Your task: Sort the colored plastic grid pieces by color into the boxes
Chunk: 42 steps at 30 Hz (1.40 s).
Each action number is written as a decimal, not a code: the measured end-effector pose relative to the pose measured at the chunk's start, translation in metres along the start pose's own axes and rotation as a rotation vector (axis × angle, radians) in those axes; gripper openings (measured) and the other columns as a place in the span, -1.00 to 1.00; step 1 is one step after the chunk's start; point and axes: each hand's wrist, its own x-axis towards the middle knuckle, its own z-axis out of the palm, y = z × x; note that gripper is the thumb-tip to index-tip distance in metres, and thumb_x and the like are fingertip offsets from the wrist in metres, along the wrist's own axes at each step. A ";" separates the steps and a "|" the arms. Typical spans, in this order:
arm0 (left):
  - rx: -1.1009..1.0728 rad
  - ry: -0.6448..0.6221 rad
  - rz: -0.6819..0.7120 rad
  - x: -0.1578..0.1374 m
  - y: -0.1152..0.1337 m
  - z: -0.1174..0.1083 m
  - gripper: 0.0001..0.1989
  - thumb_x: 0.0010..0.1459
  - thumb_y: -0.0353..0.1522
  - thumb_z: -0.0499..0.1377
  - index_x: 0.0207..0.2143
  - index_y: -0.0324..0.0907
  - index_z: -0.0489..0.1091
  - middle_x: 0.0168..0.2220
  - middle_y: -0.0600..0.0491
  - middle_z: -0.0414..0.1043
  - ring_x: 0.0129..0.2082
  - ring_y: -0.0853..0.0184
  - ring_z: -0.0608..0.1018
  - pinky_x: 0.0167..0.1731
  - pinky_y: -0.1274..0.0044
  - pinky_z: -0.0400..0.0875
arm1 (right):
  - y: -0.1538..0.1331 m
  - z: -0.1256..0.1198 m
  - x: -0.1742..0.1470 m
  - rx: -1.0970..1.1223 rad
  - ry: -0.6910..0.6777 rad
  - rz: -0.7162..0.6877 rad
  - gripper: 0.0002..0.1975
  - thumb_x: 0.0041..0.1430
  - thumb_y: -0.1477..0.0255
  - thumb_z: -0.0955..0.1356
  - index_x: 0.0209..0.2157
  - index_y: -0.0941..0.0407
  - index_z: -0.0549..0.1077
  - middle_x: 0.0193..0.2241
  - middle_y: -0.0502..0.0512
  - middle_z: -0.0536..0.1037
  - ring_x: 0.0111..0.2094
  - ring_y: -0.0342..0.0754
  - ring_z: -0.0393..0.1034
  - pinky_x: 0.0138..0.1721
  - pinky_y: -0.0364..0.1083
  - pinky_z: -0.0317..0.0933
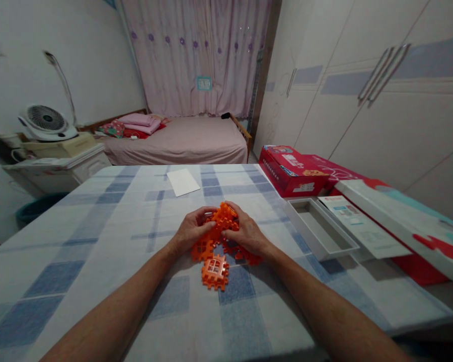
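Note:
Orange interlocking plastic tiles with toothed edges lie in a small group at the middle of the table. My left hand [194, 227] and my right hand [246, 232] grip a joined cluster of orange tiles [224, 217] between them, thumbs on the near side. Nearest to me, one orange window tile [215, 272] rests flat on the cloth. Another orange tile [202, 249] is partly under my left hand. Red-orange tiles [245, 254] lie below my right hand, partly covered by it. How the held tiles are joined is hidden by my fingers.
A checked tablecloth [109, 271] covers the table. Beyond my hands lies a white card [183, 182]. On the right are an open grey box [320, 226], a printed leaflet [362, 226], a red carton [292, 171] and a large white-and-red box [403, 226].

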 end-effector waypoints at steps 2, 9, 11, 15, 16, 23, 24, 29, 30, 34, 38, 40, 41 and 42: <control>0.059 0.024 0.007 0.001 0.001 0.000 -0.45 -0.08 -0.24 0.34 -0.02 -0.24 0.37 -0.12 -0.12 0.55 -0.17 0.14 0.59 -0.15 0.34 0.47 | 0.001 0.002 0.002 0.017 0.033 -0.047 -0.24 -0.09 0.54 0.36 0.21 0.08 0.18 0.10 0.13 0.37 0.07 0.04 0.28 0.15 0.07 0.12; 0.188 0.110 0.018 -0.002 0.008 0.001 -0.48 0.03 -0.18 0.21 0.02 -0.25 0.38 0.03 -0.13 0.46 -0.01 0.08 0.51 -0.02 0.32 0.40 | 0.004 0.005 0.002 0.236 0.129 -0.089 -0.40 -0.03 0.56 0.32 0.11 0.03 0.30 0.06 0.04 0.42 0.02 -0.03 0.34 0.10 0.01 0.19; 0.169 0.113 -0.009 -0.003 0.010 0.002 -0.46 0.05 -0.14 0.19 0.03 -0.25 0.36 0.01 -0.13 0.47 -0.04 0.08 0.53 -0.04 0.31 0.41 | 0.006 0.003 0.003 0.358 0.161 -0.063 -0.40 -0.02 0.56 0.33 0.11 0.02 0.29 0.03 0.03 0.44 -0.04 -0.05 0.38 0.06 0.00 0.24; 0.143 0.119 -0.057 -0.003 0.009 0.004 -0.44 0.05 -0.08 0.20 0.03 -0.21 0.36 0.00 -0.11 0.48 -0.05 0.12 0.54 -0.06 0.34 0.44 | 0.007 -0.008 0.005 0.588 0.289 0.002 -0.43 -0.07 0.51 0.39 0.05 0.05 0.32 -0.06 0.02 0.51 -0.08 -0.06 0.41 0.04 -0.01 0.27; 0.161 0.130 -0.070 -0.003 0.008 0.004 -0.44 0.02 -0.08 0.23 0.02 -0.20 0.36 -0.01 -0.11 0.49 -0.05 0.13 0.55 -0.06 0.35 0.44 | 0.006 -0.014 0.004 0.639 0.323 0.031 -0.44 -0.09 0.49 0.41 0.02 0.05 0.33 -0.09 0.02 0.52 -0.09 -0.06 0.43 0.03 -0.01 0.29; 0.185 0.102 -0.100 0.003 -0.007 -0.003 -0.42 -0.13 -0.09 0.34 -0.09 -0.20 0.42 -0.10 -0.11 0.54 -0.10 0.13 0.58 -0.08 0.34 0.46 | 0.002 -0.106 -0.034 0.662 0.525 0.118 -0.49 -0.13 0.41 0.47 -0.06 0.04 0.39 -0.14 0.04 0.56 -0.17 -0.03 0.48 -0.06 0.02 0.36; 0.181 0.103 -0.105 0.003 -0.008 -0.003 -0.43 -0.14 -0.08 0.35 -0.10 -0.19 0.43 -0.11 -0.11 0.54 -0.11 0.13 0.59 -0.10 0.35 0.47 | 0.005 -0.123 -0.042 0.591 0.560 0.114 -0.49 -0.12 0.40 0.46 -0.05 0.04 0.39 -0.12 0.04 0.55 -0.16 -0.03 0.48 -0.06 0.02 0.36; 0.194 0.117 -0.140 0.003 -0.004 -0.001 -0.42 -0.18 -0.05 0.36 -0.14 -0.18 0.45 -0.14 -0.10 0.56 -0.11 0.12 0.59 -0.10 0.36 0.48 | 0.035 -0.188 -0.075 0.209 0.626 0.181 -0.45 -0.11 0.42 0.44 0.00 0.06 0.38 -0.10 0.05 0.54 -0.15 -0.03 0.47 -0.06 0.01 0.35; 0.199 0.121 -0.145 0.002 -0.003 0.000 -0.41 -0.20 -0.05 0.36 -0.14 -0.18 0.45 -0.14 -0.10 0.56 -0.11 0.12 0.59 -0.09 0.35 0.48 | 0.041 -0.194 -0.079 0.157 0.609 0.208 -0.46 -0.11 0.42 0.44 0.00 0.07 0.38 -0.11 0.06 0.55 -0.17 -0.03 0.47 -0.09 0.00 0.36; 0.219 0.123 -0.141 0.002 -0.001 0.001 -0.40 -0.19 -0.03 0.35 -0.14 -0.19 0.45 -0.13 -0.11 0.56 -0.10 0.11 0.58 -0.07 0.32 0.48 | 0.054 -0.199 -0.084 -0.023 0.509 0.300 -0.58 -0.05 0.41 0.40 -0.09 0.16 0.42 -0.21 0.12 0.58 -0.27 -0.01 0.49 -0.21 -0.02 0.38; 0.244 0.110 -0.139 0.002 -0.001 -0.001 -0.40 -0.18 -0.02 0.34 -0.13 -0.18 0.45 -0.13 -0.11 0.56 -0.09 0.11 0.58 -0.07 0.32 0.48 | 0.048 -0.194 -0.078 -0.336 0.371 0.353 -0.67 0.07 0.40 0.33 -0.09 0.15 0.48 -0.12 0.15 0.57 -0.14 0.01 0.46 -0.08 -0.02 0.31; 0.247 0.112 -0.138 0.001 -0.002 -0.001 -0.39 -0.18 -0.01 0.34 -0.13 -0.18 0.46 -0.14 -0.12 0.56 -0.09 0.09 0.58 -0.09 0.32 0.49 | 0.044 -0.192 -0.077 -0.513 0.346 0.402 -0.69 0.13 0.42 0.29 -0.09 0.14 0.50 -0.10 0.16 0.56 -0.10 0.02 0.44 -0.05 -0.03 0.27; 0.246 0.114 -0.136 0.001 -0.002 -0.001 -0.39 -0.19 -0.01 0.34 -0.13 -0.19 0.46 -0.15 -0.13 0.56 -0.09 0.08 0.58 -0.10 0.31 0.50 | 0.043 -0.191 -0.078 -0.583 0.353 0.425 -0.69 0.15 0.42 0.27 -0.09 0.14 0.50 -0.11 0.16 0.57 -0.10 0.01 0.44 -0.05 -0.04 0.26; 0.244 0.116 -0.134 0.001 -0.002 0.000 -0.39 -0.19 -0.01 0.34 -0.13 -0.19 0.46 -0.15 -0.13 0.56 -0.09 0.08 0.58 -0.10 0.31 0.50 | 0.042 -0.191 -0.079 -0.634 0.361 0.437 -0.69 0.17 0.43 0.26 -0.09 0.14 0.51 -0.12 0.16 0.57 -0.11 0.01 0.45 -0.07 -0.05 0.26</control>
